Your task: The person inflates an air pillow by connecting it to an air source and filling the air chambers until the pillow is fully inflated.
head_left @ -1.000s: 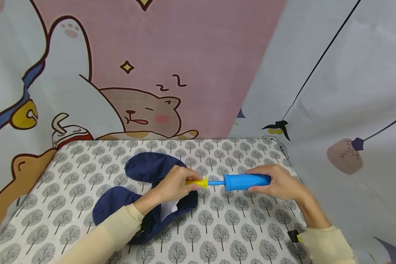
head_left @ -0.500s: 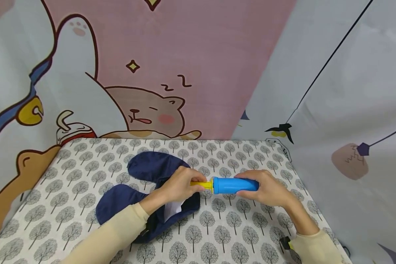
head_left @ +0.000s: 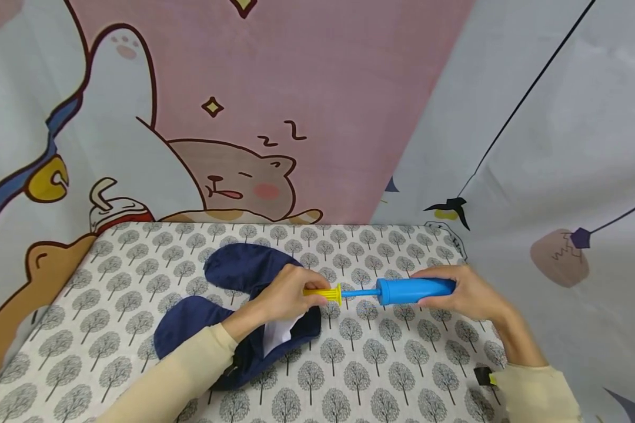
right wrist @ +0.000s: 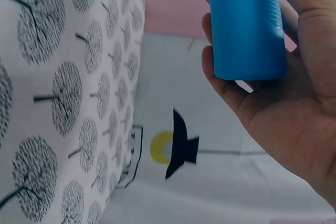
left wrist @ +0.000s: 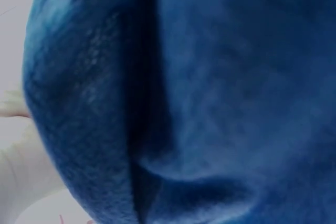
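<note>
A blue hand pump point(head_left: 415, 291) is stretched out between the two hands, its thin blue rod showing. My left hand point(head_left: 288, 296) pinches the ribbed yellow end point(head_left: 323, 294) of the pump. My right hand point(head_left: 468, 294) grips the pump's body, and in the right wrist view the fingers point(right wrist: 223, 80) curl round it. Under the left hand lies a navy U-shaped neck pillow point(head_left: 249, 264), with a white inner piece point(head_left: 277, 336) showing at its opening. The yellow end's tip is hidden by the left hand. Navy fabric point(left wrist: 236, 77) fills most of the left wrist view.
The table is covered by a cloth point(head_left: 317, 376) printed with grey trees. Behind it hangs a curtain point(head_left: 328, 106) with cartoon animals, and a pale curtain point(head_left: 561, 147) closes off the right side. A small black piece point(head_left: 483, 376) sits at the right cuff.
My right hand first slid the pump's body left against the yellow end, hiding the rod. It has since pulled back right, so the rod shows again. The left hand stays by the pillow.
</note>
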The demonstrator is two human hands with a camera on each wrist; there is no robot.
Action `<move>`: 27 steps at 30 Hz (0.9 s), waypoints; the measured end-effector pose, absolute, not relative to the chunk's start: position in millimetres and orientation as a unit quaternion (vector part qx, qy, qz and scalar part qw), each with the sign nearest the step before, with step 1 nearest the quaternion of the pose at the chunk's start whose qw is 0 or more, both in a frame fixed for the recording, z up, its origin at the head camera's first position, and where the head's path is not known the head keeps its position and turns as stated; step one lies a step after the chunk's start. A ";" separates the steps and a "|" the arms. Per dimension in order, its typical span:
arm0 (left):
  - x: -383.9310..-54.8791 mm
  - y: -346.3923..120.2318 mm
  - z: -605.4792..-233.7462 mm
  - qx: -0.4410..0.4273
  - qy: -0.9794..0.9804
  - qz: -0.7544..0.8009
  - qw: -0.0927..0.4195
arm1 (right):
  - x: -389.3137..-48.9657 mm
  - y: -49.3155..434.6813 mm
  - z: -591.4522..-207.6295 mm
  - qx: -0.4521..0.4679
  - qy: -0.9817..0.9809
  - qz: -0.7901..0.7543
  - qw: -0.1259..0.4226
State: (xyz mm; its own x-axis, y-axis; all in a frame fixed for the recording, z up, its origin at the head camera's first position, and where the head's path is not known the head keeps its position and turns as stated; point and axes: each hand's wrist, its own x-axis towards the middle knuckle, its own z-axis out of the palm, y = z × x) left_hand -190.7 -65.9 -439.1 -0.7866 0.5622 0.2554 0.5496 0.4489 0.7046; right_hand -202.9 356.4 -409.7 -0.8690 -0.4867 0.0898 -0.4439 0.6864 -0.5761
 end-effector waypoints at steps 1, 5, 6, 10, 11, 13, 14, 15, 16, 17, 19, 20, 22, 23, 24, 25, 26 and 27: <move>-190.7 -66.6 -438.9 0.325 0.851 0.414 0.008 | -203.9 360.4 -408.7 -0.247 0.919 -0.306 0.039; -190.3 -70.6 -438.0 0.315 0.849 0.423 0.007 | -204.8 374.2 -403.6 -0.213 0.925 -0.309 0.050; -189.9 -71.6 -437.3 0.312 0.849 0.427 0.007 | -204.5 377.0 -402.0 -0.206 0.927 -0.308 0.051; -189.9 -74.5 -437.2 0.308 0.849 0.430 0.001 | -202.4 381.2 -395.8 -0.194 0.934 -0.298 0.044; -189.8 -74.6 -437.2 0.308 0.849 0.430 0.000 | -201.9 379.7 -394.7 -0.196 0.934 -0.296 0.040; -189.3 -73.8 -437.1 0.310 0.848 0.430 -0.004 | -200.8 374.8 -394.0 -0.208 0.934 -0.288 0.029; -188.9 -73.1 -437.0 0.310 0.849 0.428 -0.007 | -199.8 371.1 -393.9 -0.213 0.934 -0.286 0.024; -188.3 -72.5 -437.1 0.312 0.848 0.428 -0.009 | -199.2 367.0 -394.0 -0.220 0.933 -0.284 0.018; -187.5 -71.9 -437.1 0.312 0.848 0.427 -0.012 | -198.9 362.6 -394.3 -0.228 0.931 -0.284 0.013; -186.8 -71.4 -437.3 0.313 0.848 0.426 -0.015 | -198.4 357.7 -394.5 -0.236 0.929 -0.284 0.009; -185.0 -71.0 -437.7 0.312 0.849 0.426 -0.021 | -197.8 348.0 -394.6 -0.249 0.927 -0.281 0.003; -184.1 -70.9 -438.1 0.311 0.849 0.427 -0.023 | -197.5 343.1 -394.6 -0.253 0.926 -0.281 0.002; -182.5 -70.8 -439.1 0.310 0.848 0.429 -0.025 | -196.6 333.9 -394.1 -0.261 0.924 -0.278 0.002; -182.0 -70.4 -439.5 0.309 0.848 0.430 -0.026 | -196.0 329.4 -393.8 -0.264 0.924 -0.276 0.001; -181.5 -70.2 -440.1 0.309 0.847 0.432 -0.027 | -195.6 325.5 -393.4 -0.265 0.924 -0.274 0.002; -181.2 -69.8 -440.7 0.309 0.847 0.433 -0.027 | -195.1 321.5 -392.8 -0.270 0.924 -0.271 0.002; -181.0 -69.4 -441.3 0.308 0.846 0.434 -0.027 | -194.6 317.7 -392.1 -0.273 0.923 -0.270 0.004; -180.9 -68.9 -441.7 0.308 0.846 0.435 -0.027 | -194.1 314.1 -391.5 -0.276 0.923 -0.268 0.004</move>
State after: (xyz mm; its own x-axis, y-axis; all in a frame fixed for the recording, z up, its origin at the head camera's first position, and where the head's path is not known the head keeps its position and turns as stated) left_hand -180.9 -68.9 -441.7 -0.8086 0.4974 0.3144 0.5450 0.4316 0.7188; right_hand -194.1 314.1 -391.5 -0.8480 -0.5111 0.1405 -0.5068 0.7041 -0.4975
